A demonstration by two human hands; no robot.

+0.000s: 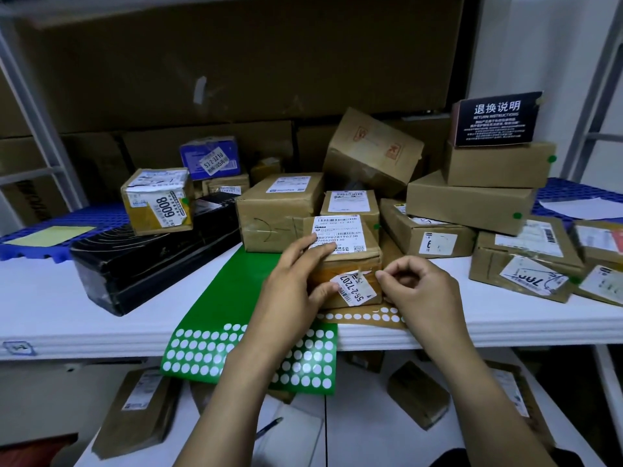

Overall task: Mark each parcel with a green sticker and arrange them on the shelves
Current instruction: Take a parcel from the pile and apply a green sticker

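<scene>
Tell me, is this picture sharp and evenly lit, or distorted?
Head view: the label on the parcel reads sharply; the shelf edge bows and the uprights lean, a wide-lens effect; the green sticker sheet carries a glare patch low down; the cardboard above is dim.

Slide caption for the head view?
Left hand grips a small parcel beside the green sticker sheet; right hand pinched alongside.

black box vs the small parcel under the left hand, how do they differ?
Black box is long, dark, lying aslant; small parcel is short brown cardboard with white labels. The left hand holds the small parcel, not the black box. Both are on the same white shelf.
</scene>
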